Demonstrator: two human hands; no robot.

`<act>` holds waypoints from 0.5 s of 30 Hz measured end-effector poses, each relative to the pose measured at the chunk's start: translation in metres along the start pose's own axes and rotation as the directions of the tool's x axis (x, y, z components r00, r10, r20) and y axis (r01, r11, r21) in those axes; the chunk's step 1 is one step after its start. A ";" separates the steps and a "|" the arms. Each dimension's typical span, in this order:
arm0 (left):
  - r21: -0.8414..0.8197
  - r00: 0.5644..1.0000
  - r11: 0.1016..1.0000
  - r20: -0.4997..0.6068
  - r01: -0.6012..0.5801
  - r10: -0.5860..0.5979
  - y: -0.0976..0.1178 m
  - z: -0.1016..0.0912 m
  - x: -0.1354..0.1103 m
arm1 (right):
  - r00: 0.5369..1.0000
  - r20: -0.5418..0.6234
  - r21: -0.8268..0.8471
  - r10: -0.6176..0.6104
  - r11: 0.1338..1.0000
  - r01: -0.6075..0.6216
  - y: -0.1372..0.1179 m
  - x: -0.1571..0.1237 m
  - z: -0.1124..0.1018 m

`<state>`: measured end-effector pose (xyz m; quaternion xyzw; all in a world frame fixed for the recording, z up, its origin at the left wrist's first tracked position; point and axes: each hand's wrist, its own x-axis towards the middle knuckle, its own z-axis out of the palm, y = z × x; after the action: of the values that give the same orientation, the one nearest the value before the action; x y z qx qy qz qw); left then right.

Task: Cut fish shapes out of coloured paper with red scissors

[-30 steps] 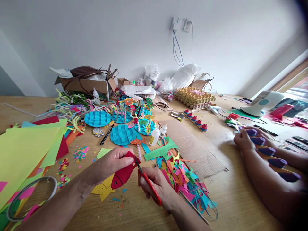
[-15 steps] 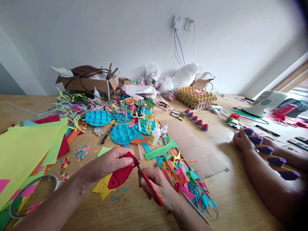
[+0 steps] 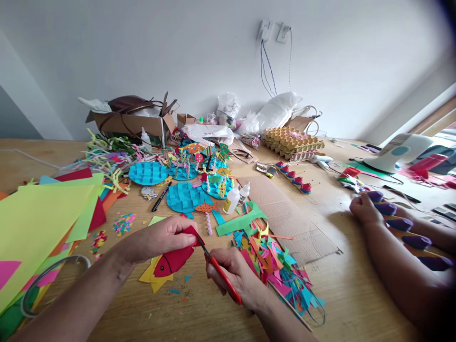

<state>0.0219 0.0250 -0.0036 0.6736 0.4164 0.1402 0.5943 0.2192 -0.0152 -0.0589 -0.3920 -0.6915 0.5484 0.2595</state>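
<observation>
My left hand [image 3: 164, 237] pinches a red paper fish [image 3: 174, 259] and holds it just above the wooden table [image 3: 356, 294]. My right hand [image 3: 235, 278] grips red-handled scissors [image 3: 219, 273], whose blades meet the fish's upper edge near my left fingers. A yellow paper fish [image 3: 153, 280] lies flat under the red one. A heap of coloured paper scraps [image 3: 274, 266] sits right beside my right hand.
Another person's hands [image 3: 366, 209] work on a strip with purple cones [image 3: 402, 225] at the right. Coloured paper sheets [image 3: 42, 218] cover the left. Blue woven discs [image 3: 185, 197], glue bottles [image 3: 231, 199], a black marker [image 3: 160, 197], egg trays [image 3: 292, 142] and a cardboard box [image 3: 131, 123] lie further back.
The red fish has tilted slightly lower and leftward in my left hand while the scissors stay at its edge. The view has shifted a little; the other person's hands barely moved.
</observation>
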 end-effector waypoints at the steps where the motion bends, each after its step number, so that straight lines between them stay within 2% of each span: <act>1: 0.016 1.000 1.000 0.009 -0.001 0.001 0.000 0.000 0.000 | 1.000 -0.005 -0.020 -0.008 1.000 0.008 0.000 0.000 0.000; 7: 0.054 0.999 0.998 0.045 -0.018 0.016 -0.002 -0.001 0.001 | 1.000 -0.015 -0.092 -0.026 0.995 0.025 -0.003 0.001 0.001; 15: 0.110 0.998 0.994 0.053 -0.023 0.017 -0.001 -0.003 0.001 | 1.000 -0.009 -0.083 -0.018 0.996 0.017 -0.001 0.000 0.002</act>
<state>0.0200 0.0281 -0.0036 0.7130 0.4010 0.1053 0.5654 0.2174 -0.0158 -0.0589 -0.3989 -0.7160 0.5149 0.2511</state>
